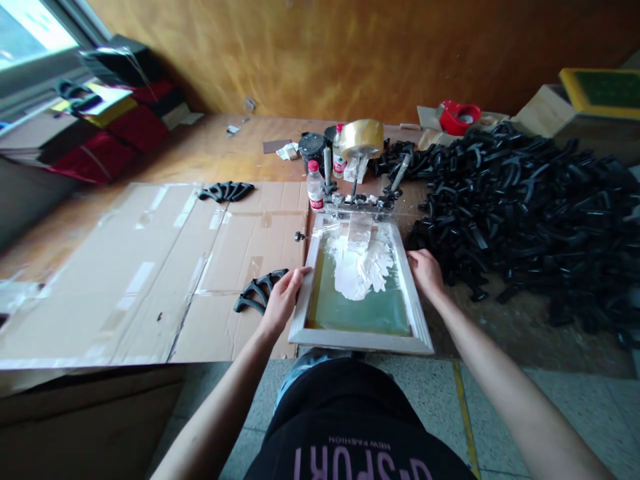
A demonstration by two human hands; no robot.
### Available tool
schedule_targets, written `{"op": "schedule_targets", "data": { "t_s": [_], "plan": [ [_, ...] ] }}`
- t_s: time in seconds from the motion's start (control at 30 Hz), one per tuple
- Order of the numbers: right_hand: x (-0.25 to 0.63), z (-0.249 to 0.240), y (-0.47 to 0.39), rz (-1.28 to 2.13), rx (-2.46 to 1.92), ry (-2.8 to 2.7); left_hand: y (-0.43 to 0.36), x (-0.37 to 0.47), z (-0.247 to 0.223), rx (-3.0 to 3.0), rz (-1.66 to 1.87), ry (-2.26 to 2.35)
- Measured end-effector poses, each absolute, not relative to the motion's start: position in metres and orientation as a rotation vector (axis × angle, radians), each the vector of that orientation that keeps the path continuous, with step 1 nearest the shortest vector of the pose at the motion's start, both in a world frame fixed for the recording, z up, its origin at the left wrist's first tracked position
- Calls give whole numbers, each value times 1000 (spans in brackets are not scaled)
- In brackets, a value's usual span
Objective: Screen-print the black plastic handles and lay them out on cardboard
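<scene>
A screen printing frame (361, 341) with a pale metal rim lies in front of me, fixed at its far end to a hinge clamp (360, 205). White paste (356, 277) is smeared over the far part of its green mesh (357, 313), and a squeegee blade (359, 231) rests in the paste. My left hand (283, 301) pinches the rim's left side. On the opposite side, my right hand (426, 272) has its fingers closed at the rim. Curved black plastic parts (254, 295) lie on the cardboard just left of my left hand, partly hidden behind it.
A large heap of black plastic parts (500, 207) covers the right side. Flat cardboard (125, 267) spreads left, with more black parts (227, 192) on it. Behind the frame stand bottles (315, 187), a dark tub (312, 148) and a tape roll (361, 139). Stacked boxes (100, 153) sit far left.
</scene>
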State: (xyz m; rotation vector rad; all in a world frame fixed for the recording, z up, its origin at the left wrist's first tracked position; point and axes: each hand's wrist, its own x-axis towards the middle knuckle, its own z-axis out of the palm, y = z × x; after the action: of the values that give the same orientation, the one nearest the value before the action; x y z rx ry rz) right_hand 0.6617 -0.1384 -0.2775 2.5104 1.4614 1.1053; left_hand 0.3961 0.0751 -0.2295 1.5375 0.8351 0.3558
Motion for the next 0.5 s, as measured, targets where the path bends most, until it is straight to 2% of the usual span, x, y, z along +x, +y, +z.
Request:
{"op": "schedule_targets", "data": {
  "t_s": [0.03, 0.13, 0.3, 0.5],
  "plan": [
    [669, -270, -132, 908, 2819, 1465, 73, 392, -246, 1530, 333, 854],
    [669, -246, -92, 708, 3090, 1576, 73, 390, -289, 1532, 287, 909],
    [626, -239, -45, -41, 2894, 1867, 82, 393, -314, 1632, 235, 953],
    [595, -247, -99, -331, 2416, 2302, 82, 392, -311, 1614, 250, 983]
  ]
}}
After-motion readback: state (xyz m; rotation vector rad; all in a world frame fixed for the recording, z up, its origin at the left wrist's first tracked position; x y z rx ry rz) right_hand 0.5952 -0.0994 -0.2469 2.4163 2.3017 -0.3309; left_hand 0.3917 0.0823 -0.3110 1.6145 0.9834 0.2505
